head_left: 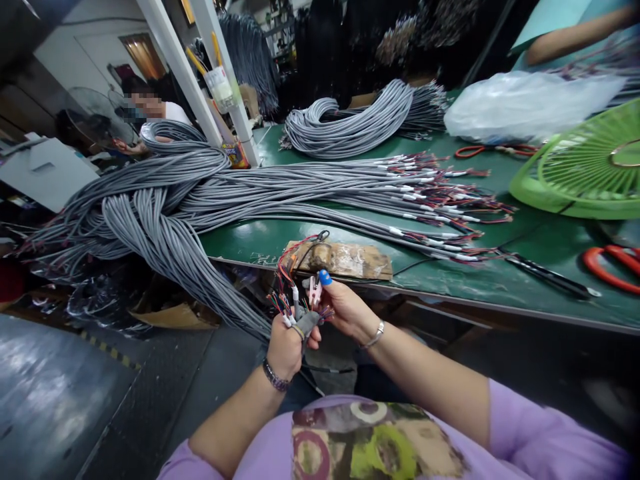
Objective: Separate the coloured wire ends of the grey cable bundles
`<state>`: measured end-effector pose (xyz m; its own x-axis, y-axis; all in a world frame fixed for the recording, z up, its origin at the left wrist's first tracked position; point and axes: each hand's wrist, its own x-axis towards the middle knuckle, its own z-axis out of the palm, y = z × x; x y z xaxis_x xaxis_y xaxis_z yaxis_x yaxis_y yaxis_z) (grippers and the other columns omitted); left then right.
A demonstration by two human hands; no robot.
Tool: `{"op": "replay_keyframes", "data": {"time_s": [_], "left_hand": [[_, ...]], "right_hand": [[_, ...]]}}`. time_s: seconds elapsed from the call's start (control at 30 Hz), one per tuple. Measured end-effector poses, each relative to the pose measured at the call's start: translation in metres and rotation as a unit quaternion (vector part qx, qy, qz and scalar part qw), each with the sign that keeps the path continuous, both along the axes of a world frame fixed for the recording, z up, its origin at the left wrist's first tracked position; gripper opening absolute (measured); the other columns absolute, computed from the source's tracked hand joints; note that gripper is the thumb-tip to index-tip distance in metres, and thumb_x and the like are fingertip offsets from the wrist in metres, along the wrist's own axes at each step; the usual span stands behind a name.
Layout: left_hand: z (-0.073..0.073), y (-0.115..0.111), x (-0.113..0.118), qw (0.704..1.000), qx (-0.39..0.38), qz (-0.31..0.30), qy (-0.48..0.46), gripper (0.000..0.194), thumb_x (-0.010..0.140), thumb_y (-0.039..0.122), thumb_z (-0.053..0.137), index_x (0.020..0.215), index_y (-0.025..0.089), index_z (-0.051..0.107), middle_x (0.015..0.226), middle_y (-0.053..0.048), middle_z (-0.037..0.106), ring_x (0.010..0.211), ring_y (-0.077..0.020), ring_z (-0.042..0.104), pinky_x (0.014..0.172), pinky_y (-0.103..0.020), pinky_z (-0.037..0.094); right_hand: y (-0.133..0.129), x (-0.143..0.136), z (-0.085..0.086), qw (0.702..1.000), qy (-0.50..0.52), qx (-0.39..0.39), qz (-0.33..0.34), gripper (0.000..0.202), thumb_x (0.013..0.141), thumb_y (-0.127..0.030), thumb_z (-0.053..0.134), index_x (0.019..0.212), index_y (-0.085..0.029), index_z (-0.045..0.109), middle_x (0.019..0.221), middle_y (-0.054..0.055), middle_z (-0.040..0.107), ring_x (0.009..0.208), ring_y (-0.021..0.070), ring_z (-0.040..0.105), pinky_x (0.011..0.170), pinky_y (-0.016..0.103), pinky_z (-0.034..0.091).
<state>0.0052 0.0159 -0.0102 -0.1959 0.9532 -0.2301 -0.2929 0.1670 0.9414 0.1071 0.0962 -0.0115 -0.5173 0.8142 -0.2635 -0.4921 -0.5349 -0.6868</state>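
Note:
My left hand (285, 348) is closed around the ends of several grey cables (306, 324). Thin coloured wires and white sleeves fan out above its fist. Close on the right, my right hand (349, 311) pinches a small pale pink clip-like piece (315, 292) against the wire ends; its exact kind is unclear. A blue finger cover (325, 277) sits on a digit of that hand. Just beyond both hands, a taped cardboard piece (350, 259) with red and black wires lies at the bench edge.
Long grey cables (280, 183) lie across the green bench (280, 233), stripped ends to the right. A coiled bundle (350, 127), plastic bag (525, 107), green fan (590, 167), tweezers (550, 275) and red-handled scissors (613, 267) surround them. Other people are at the back left and top right.

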Motion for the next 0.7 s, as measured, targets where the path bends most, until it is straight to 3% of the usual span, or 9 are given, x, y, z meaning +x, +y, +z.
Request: {"op": "replay_keyframes", "data": {"time_s": [0.23, 0.4, 0.57, 0.7], "left_hand": [[-0.002, -0.005, -0.002, 1.0, 0.009, 0.007, 0.019, 0.036, 0.066, 0.046, 0.073, 0.061, 0.013, 0.06, 0.046, 0.001, 0.057, 0.037, -0.0071, 0.048, 0.036, -0.018, 0.037], [-0.012, -0.018, -0.003, 0.998, 0.014, -0.004, 0.058, 0.036, 0.071, 0.047, 0.07, 0.06, 0.014, 0.06, 0.049, 0.001, 0.058, 0.039, -0.0077, 0.049, 0.039, -0.018, 0.039], [-0.018, -0.027, -0.003, 0.993, 0.013, -0.037, 0.113, 0.034, 0.075, 0.044, 0.067, 0.061, 0.014, 0.061, 0.05, -0.001, 0.06, 0.041, -0.009, 0.052, 0.042, -0.02, 0.043], [-0.011, -0.027, -0.005, 0.983, -0.014, -0.129, 0.132, 0.032, 0.075, 0.042, 0.066, 0.06, 0.014, 0.061, 0.051, -0.002, 0.061, 0.041, -0.0102, 0.053, 0.043, -0.021, 0.044]], "right_hand": [[-0.003, 0.013, 0.001, 0.996, 0.01, -0.035, 0.082, 0.051, 0.076, -0.065, 0.056, 0.082, -0.014, 0.064, 0.064, 0.002, 0.06, 0.052, 0.0101, 0.05, 0.048, 0.022, 0.04], [-0.007, 0.032, 0.002, 0.984, -0.038, -0.002, 0.177, 0.044, 0.07, -0.056, 0.068, 0.082, -0.014, 0.063, 0.072, 0.002, 0.062, 0.057, 0.0093, 0.053, 0.054, 0.022, 0.044], [-0.014, 0.037, 0.009, 0.958, -0.135, 0.121, 0.221, 0.038, 0.062, -0.043, 0.079, 0.069, -0.013, 0.058, 0.061, -0.003, 0.056, 0.052, 0.0066, 0.046, 0.052, 0.02, 0.038], [-0.019, 0.037, 0.014, 0.921, -0.184, 0.239, 0.246, 0.038, 0.067, -0.047, 0.073, 0.071, -0.012, 0.06, 0.061, -0.003, 0.056, 0.053, 0.0074, 0.044, 0.053, 0.021, 0.037]]}}
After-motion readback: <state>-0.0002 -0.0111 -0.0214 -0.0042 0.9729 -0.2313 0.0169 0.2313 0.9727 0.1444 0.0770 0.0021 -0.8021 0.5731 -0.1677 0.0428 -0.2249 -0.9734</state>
